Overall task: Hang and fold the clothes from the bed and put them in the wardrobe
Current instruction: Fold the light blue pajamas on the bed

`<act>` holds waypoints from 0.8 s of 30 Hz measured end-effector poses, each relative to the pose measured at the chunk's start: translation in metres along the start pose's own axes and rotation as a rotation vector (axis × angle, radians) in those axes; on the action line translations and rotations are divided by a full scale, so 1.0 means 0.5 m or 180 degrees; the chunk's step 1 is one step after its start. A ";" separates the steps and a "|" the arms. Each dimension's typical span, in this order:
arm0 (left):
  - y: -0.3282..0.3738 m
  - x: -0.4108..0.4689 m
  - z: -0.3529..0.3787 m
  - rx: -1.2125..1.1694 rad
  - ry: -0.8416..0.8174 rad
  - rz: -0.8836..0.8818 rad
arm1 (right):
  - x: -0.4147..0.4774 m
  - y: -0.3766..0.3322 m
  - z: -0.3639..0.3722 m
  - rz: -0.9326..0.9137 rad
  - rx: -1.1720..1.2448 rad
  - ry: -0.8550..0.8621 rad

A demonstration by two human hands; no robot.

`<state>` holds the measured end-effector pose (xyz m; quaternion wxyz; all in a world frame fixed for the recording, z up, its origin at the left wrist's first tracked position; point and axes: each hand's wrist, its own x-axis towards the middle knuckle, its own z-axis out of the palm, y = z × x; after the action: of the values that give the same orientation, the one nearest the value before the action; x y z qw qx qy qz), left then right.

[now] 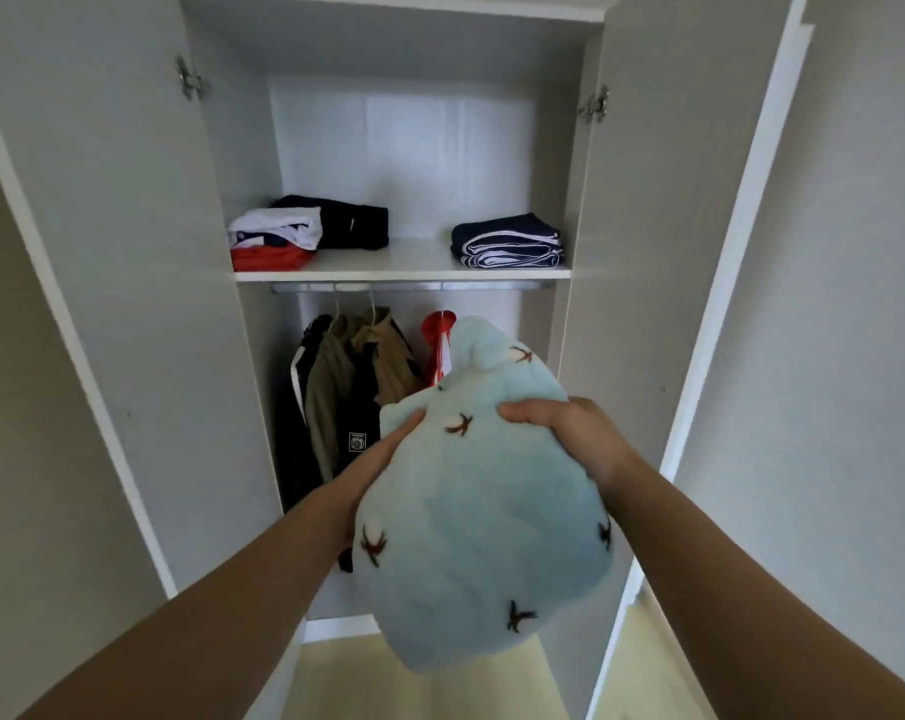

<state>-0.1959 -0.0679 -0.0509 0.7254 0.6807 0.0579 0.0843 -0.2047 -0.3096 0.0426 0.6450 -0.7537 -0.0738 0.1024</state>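
Observation:
I hold a folded light-blue fleece garment (484,506) with small brown bird prints in front of the open white wardrobe (403,259). My left hand (372,459) grips its left side, fingers partly hidden under the fabric. My right hand (564,426) grips its upper right part, fingers curled over the top. The bundle hangs below the shelf, in front of the hanging rail (409,286).
On the shelf lie a white, red and dark folded stack (284,236) at the left and a navy folded stack (507,241) at the right. Olive and black jackets (351,387) and a red garment (437,345) hang from the rail. Both doors (128,304) stand open.

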 end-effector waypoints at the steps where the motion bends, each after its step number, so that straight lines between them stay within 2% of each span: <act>1: 0.026 0.028 0.004 0.0033 -0.0016 -0.0095 | 0.038 -0.012 -0.010 -0.0040 0.0034 -0.0047; 3: 0.076 0.083 0.011 -0.0229 -0.0132 -0.0659 | 0.111 -0.041 -0.029 -0.0130 0.0074 -0.0201; 4: 0.088 0.107 -0.008 -0.0368 -0.0315 -0.0767 | 0.145 -0.056 -0.038 -0.0198 0.0091 -0.0295; 6: 0.117 0.152 -0.025 -0.0549 -0.0734 -0.0931 | 0.216 -0.092 -0.055 -0.0381 0.0186 -0.0510; 8: 0.163 0.200 -0.026 -0.0456 -0.0712 -0.0842 | 0.283 -0.129 -0.060 -0.0640 0.0194 -0.0679; 13: 0.307 0.335 -0.052 -0.0164 -0.0213 -0.0180 | 0.457 -0.224 -0.037 -0.1271 0.0383 -0.1015; 18: 0.429 0.505 -0.104 -0.0049 -0.0143 0.0538 | 0.651 -0.331 0.011 -0.1687 0.0241 -0.0881; 21: 0.488 0.612 -0.141 0.0764 0.0203 0.1357 | 0.759 -0.383 0.042 -0.1978 -0.0140 -0.0885; 24: 0.545 0.720 -0.182 0.2418 0.0882 0.2108 | 0.856 -0.432 0.071 -0.2000 -0.0141 -0.1072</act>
<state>0.1265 0.1097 0.2257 0.3473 0.8601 -0.0386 0.3716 0.2055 -0.1374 0.2255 0.6072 -0.6806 -0.4094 0.0202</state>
